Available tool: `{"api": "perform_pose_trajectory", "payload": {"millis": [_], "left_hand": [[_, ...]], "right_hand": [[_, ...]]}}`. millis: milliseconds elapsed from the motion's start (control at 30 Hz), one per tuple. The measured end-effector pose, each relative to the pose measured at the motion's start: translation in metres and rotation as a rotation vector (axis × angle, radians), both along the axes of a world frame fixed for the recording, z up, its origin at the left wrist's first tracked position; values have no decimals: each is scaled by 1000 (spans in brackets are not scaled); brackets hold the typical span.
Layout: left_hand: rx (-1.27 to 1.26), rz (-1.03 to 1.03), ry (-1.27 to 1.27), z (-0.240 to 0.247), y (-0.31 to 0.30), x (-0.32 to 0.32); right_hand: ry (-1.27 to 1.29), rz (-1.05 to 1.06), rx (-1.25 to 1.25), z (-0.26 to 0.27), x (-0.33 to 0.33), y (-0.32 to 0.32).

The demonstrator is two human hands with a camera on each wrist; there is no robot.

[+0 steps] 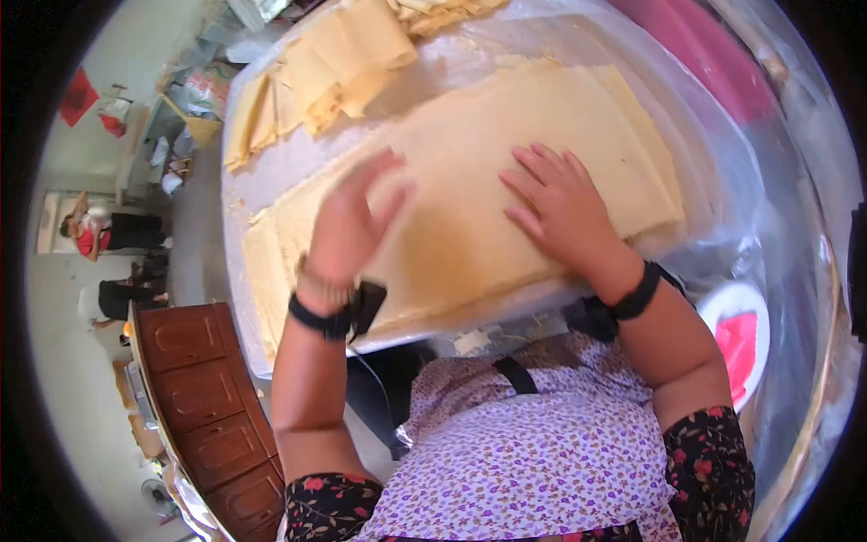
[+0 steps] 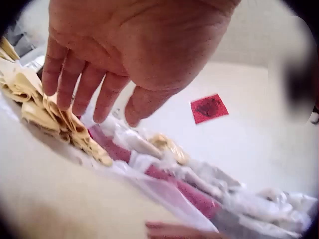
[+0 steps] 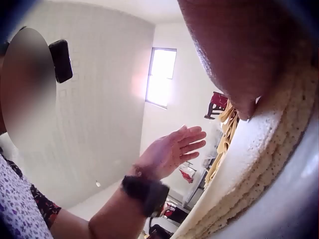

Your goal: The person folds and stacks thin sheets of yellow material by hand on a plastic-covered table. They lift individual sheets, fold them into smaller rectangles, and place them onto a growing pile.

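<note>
A thick stack of pale yellow sheets (image 1: 542, 154) lies flat on a plastic-covered table (image 1: 722, 181). My right hand (image 1: 560, 203) rests flat on the stack, fingers spread and straight. My left hand (image 1: 348, 226) hovers above the stack's left part, fingers straight and holding nothing; the left wrist view shows the left hand (image 2: 114, 55) open in the air, and the right wrist view shows the left hand (image 3: 172, 149) raised too. The layered edge of the stack (image 3: 249, 169) shows under my right palm (image 3: 239, 55).
Folded yellow sheets (image 1: 343, 63) are piled at the table's far side, also seen as folded sheets (image 2: 45, 114). A pink cloth (image 1: 695, 54) lies under the plastic at far right. A brown wooden cabinet (image 1: 203, 397) stands at lower left. Two people (image 1: 104, 235) stand far left.
</note>
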State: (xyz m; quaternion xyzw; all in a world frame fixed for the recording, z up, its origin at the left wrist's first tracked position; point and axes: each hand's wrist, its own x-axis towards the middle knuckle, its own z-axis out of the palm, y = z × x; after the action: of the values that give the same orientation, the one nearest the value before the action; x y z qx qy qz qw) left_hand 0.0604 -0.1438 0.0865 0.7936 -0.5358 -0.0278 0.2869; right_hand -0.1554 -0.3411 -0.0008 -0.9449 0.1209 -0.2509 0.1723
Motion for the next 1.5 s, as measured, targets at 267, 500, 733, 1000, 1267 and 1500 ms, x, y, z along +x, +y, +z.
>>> {"api": "perform_pose_trajectory", "payload": {"millis": [267,500,733,1000,1267,1500], "left_hand": [[369,52,-305,-49,118,-108],[270,232,-338,-65,197,-66],[126,396,-193,-53,234,-36],[197,359,-276,-55,211,-32],[362,448,-508,-59,198,-23],[219,356,-517,-61,173,-27]], "right_hand": [[-124,105,458,-13,-34,-19],[-79,-738,261,-21,-114,-91],[355,-700,96,-48,-116,-156],[482,-655,179,0,-106,-130],[-356,-675,866,11,-115,-142],[-700,-54,1740,0,-119,-191]]}}
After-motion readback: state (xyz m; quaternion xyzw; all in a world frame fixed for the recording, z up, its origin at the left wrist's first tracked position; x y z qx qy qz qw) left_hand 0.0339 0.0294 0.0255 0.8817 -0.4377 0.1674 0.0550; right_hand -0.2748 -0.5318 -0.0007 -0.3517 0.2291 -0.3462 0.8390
